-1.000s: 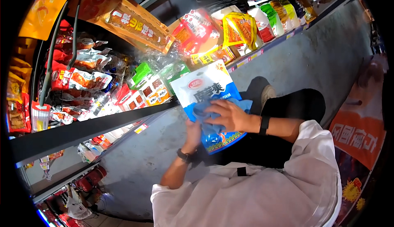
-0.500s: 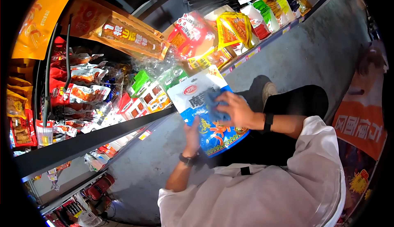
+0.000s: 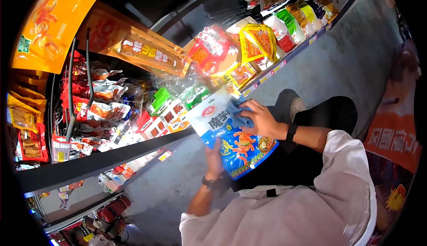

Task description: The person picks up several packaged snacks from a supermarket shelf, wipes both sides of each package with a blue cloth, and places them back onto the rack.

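Note:
A large white and blue snack bag (image 3: 243,150) is held tilted in front of me, above my dark-trousered leg. My left hand (image 3: 214,159) grips its left edge, with the thumb on the printed front; the other fingers are hidden behind the bag. Bunched under the fingers of my right hand (image 3: 263,120) is a blue cloth (image 3: 239,114). That cloth lies against the upper right part of the bag's front.
To the left and ahead, a shelf holds packed snacks (image 3: 106,99), with a dark rail (image 3: 111,155) crossing before it. A yellow pouch (image 3: 55,23) hangs at the upper left. Grey floor (image 3: 338,68) runs along the shelf, and an orange printed bag (image 3: 393,121) stands at right.
My right hand and the cloth have moved up across the bag's front, uncovering more of its lower print. In the picture, bag and shelf have shifted slightly right and down.

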{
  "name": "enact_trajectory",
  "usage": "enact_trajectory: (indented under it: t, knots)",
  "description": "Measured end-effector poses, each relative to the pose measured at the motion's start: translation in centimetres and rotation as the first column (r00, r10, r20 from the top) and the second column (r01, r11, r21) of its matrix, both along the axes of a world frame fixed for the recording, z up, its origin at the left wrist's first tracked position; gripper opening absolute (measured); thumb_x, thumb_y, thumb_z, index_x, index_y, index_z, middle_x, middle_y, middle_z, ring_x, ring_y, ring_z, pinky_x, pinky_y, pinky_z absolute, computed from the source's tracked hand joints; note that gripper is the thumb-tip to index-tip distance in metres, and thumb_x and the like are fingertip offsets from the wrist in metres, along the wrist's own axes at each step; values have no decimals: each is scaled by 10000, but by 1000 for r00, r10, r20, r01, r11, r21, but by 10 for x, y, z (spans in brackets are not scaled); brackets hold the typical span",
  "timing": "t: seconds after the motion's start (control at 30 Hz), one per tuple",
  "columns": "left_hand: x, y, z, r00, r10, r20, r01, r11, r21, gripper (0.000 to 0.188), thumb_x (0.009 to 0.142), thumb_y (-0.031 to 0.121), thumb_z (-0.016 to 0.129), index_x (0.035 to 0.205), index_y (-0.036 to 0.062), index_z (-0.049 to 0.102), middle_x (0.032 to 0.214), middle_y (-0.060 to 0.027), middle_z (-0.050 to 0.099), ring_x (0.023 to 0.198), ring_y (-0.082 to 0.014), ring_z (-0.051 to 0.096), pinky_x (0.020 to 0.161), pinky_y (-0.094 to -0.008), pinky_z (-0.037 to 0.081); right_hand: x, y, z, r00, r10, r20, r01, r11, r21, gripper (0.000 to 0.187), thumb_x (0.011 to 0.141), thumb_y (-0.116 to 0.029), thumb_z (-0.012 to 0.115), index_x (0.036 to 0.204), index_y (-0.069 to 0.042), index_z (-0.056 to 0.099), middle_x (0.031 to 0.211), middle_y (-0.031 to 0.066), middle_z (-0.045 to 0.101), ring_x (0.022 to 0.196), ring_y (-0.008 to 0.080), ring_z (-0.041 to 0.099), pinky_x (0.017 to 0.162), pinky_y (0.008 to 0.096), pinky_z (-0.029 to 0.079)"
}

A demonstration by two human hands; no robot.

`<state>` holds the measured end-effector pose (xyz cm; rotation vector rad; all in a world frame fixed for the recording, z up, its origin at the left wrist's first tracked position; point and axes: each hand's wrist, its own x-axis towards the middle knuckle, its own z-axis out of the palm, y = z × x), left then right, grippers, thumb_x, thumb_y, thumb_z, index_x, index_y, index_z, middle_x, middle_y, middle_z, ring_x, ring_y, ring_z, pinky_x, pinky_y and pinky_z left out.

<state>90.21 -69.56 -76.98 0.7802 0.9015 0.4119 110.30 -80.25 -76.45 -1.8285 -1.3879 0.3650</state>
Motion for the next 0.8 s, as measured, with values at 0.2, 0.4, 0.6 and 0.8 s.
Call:
enact_trajectory:
  t: [0.2, 0.4, 0.6, 0.8]
  knots:
    - [-3, 2, -11, 999, -39, -16, 39, 999, 37, 281, 933, 191, 544, 1156, 19, 537, 1048, -56, 623, 907, -137, 608, 766, -275, 500, -35, -27, 22, 882, 431, 193, -458, 879, 129, 554, 545, -355, 740, 1034, -117, 631, 1200, 88, 530, 1113, 342, 490, 921, 451, 431]
    - [-4, 0, -7, 996, -65, 54, 61, 996, 69, 258, 926, 169, 565, 1139, 26, 545, 1040, -48, 619, 904, -122, 594, 778, -281, 487, -16, 5, 8, 910, 342, 234, -372, 923, 96, 583, 553, -297, 748, 1103, -158, 616, 1201, 107, 526, 1134, 320, 491, 938, 443, 432]
    - [2, 0, 1, 999, -36, -3, 36, 999, 6, 292, 944, 197, 535, 1170, 13, 513, 1085, -77, 621, 912, -163, 623, 814, -296, 501, 9, 11, -11, 998, 34, -48, -30, 997, 78, 445, 644, -305, 758, 1040, -135, 650, 1148, 106, 536, 1077, 319, 513, 886, 405, 451]
    - [-1, 2, -4, 998, -18, -64, 24, 996, 91, 307, 935, 200, 567, 1165, 2, 521, 1084, -62, 605, 959, -131, 570, 856, -287, 457, -21, -24, 11, 973, 186, 137, -197, 978, 71, 439, 591, -320, 746, 970, -115, 656, 1088, 97, 555, 1032, 305, 525, 879, 420, 446]
